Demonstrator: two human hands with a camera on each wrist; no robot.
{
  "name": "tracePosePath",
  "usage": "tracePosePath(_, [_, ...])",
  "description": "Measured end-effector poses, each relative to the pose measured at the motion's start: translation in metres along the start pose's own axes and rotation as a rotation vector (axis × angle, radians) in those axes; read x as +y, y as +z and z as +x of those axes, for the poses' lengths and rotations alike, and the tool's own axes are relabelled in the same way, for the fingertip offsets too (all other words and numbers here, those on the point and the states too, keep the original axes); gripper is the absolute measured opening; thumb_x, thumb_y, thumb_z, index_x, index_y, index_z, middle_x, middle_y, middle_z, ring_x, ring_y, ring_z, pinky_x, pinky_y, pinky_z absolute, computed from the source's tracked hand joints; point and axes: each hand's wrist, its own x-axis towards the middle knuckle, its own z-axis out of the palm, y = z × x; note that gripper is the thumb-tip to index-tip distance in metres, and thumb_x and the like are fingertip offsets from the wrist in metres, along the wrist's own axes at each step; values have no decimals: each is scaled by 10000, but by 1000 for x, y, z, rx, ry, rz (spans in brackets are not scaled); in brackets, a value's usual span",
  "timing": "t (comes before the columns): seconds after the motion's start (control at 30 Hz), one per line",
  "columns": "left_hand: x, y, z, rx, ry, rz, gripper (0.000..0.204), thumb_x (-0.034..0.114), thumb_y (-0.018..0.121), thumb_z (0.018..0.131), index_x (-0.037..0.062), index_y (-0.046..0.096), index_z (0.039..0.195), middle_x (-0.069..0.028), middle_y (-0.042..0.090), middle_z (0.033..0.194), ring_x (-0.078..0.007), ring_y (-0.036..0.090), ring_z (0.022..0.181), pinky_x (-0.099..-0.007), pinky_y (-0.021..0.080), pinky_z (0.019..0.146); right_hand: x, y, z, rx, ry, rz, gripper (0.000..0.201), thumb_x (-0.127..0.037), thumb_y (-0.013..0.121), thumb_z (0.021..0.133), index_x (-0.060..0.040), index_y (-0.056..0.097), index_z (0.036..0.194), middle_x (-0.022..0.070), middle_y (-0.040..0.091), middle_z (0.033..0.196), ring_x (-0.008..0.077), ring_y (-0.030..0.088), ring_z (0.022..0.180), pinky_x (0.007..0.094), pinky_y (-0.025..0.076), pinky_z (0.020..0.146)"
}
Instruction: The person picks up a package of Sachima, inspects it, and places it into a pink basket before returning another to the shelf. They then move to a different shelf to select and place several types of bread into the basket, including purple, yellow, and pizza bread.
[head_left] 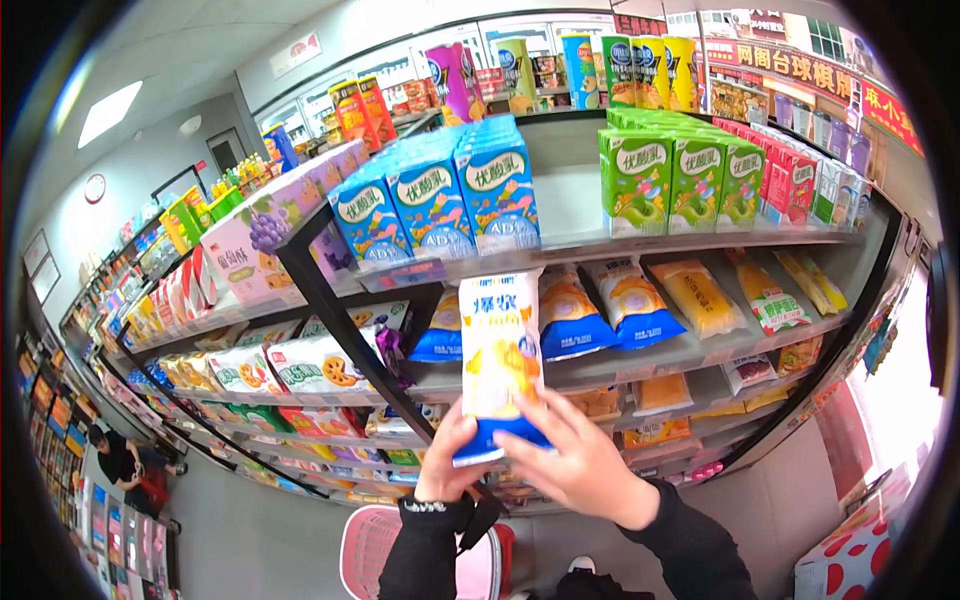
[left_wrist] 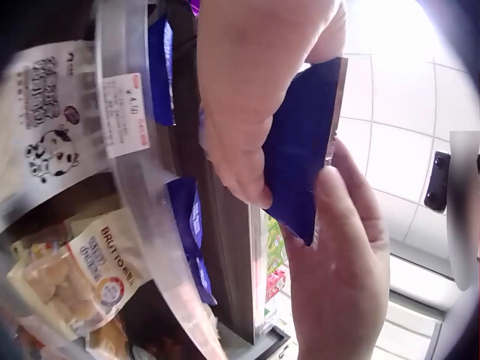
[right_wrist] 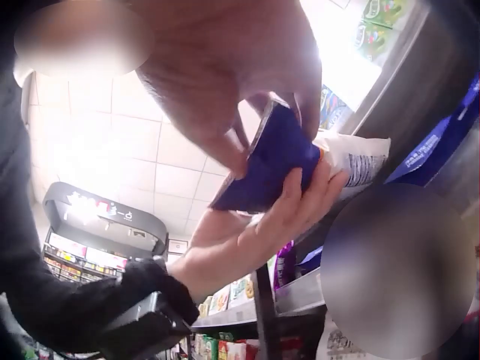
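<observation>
A long white-and-blue snack bag (head_left: 500,350) with yellow pictures is held up in front of the shelf, its blue end toward me. My left hand (head_left: 450,455) grips that end from the left, thumb on the front. From the right, my right hand (head_left: 580,460) holds the same end, fingers across the printed face. In the left wrist view, the blue end (left_wrist: 304,142) lies between both hands. The right wrist view shows my left fingers (right_wrist: 300,202) wrapped against the back of the bag.
Similar blue-and-white bags (head_left: 575,315) lie on the shelf (head_left: 590,365) behind. Blue drink cartons (head_left: 430,200) and green cartons (head_left: 670,180) stand on the top level. Below my arms is a pink basket (head_left: 370,550). A person (head_left: 125,465) sits at far left.
</observation>
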Motion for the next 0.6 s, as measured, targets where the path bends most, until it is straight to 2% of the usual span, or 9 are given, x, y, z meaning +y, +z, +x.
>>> tracePosePath(0.07, [-16, -4, -29, 73, -7, 3, 745, 265, 673, 688, -37, 298, 1256, -181, 447, 1200, -267, 469, 1100, -384, 365, 945, -13, 1, -26, -54, 36, 214, 418, -140, 668, 701, -125, 543, 1099, 161, 430, 1217, 362, 432, 1116, 404, 410, 890])
tracePosePath(0.1, [-27, -16, -47, 96, -55, -34, 759, 243, 678, 672, -33, 290, 1263, -177, 441, 1209, -265, 461, 1109, -377, 356, 953, -14, 6, -42, -56, 53, 338, 573, -148, 707, 668, -87, 460, 1181, 187, 377, 1260, 361, 412, 1138, 402, 398, 902])
tracePosePath(0.13, [-40, -26, -65, 129, -90, -71, 796, 239, 683, 654, -31, 269, 1279, -173, 433, 1218, -263, 453, 1116, -367, 351, 957, -19, 13, -59, -82, 78, 368, 573, -148, 707, 668, -87, 460, 1181, 187, 377, 1260, 361, 412, 1138, 402, 398, 902])
tracePosePath(0.2, [-56, -30, -105, 198, -161, -127, 847, 238, 693, 631, -31, 241, 1295, -167, 421, 1230, -256, 439, 1129, -357, 346, 960, -30, 31, -89, -61, 426, 504, 787, -177, 748, 643, -36, 306, 1278, 211, 305, 1308, 343, 392, 1163, 396, 380, 921])
tracePosePath(0.23, [-62, -38, -127, 225, -245, -149, 887, 231, 701, 613, -31, 217, 1308, -157, 405, 1249, -250, 426, 1141, -347, 329, 971, -34, 41, -98, -131, 593, 725, 922, -214, 764, 643, 0, 175, 1319, 217, 255, 1337, 311, 378, 1181, 392, 360, 941])
tracePosePath(0.33, [-78, -47, -179, 362, -309, -188, 931, 211, 709, 594, -27, 187, 1326, -152, 356, 1297, -250, 381, 1185, -339, 284, 995, -46, 93, -143, -214, 935, 1495, 802, -141, 687, 743, -7, 158, 1329, 169, 270, 1338, 237, 377, 1176, 371, 353, 951])
tracePosePath(0.47, [-96, -83, -239, 397, -457, -35, 833, 165, 678, 671, -20, 204, 1331, -133, 348, 1308, -234, 357, 1202, -339, 267, 1003, -60, 151, -162, -462, 1168, 1659, 673, -120, 639, 785, 11, 223, 1297, 143, 364, 1271, 198, 401, 1149, 336, 362, 942])
tracePosePath(0.57, [-95, -113, -266, 365, -530, -169, 744, 184, 659, 734, -14, 244, 1319, -125, 387, 1277, -213, 397, 1167, -332, 328, 962, -75, 210, -185, -649, 1105, 1456, 561, -182, 664, 769, 43, 362, 1184, 125, 508, 1111, 196, 502, 1034, 296, 406, 878])
tracePosePath(0.6, [-96, -128, -279, 475, -608, -171, 656, 197, 639, 776, -12, 291, 1291, -112, 450, 1216, -187, 456, 1104, -307, 393, 899, -82, 228, -193, -713, 1089, 1360, 628, -258, 685, 747, 46, 357, 1189, 133, 514, 1097, 198, 519, 1006, 299, 425, 850])
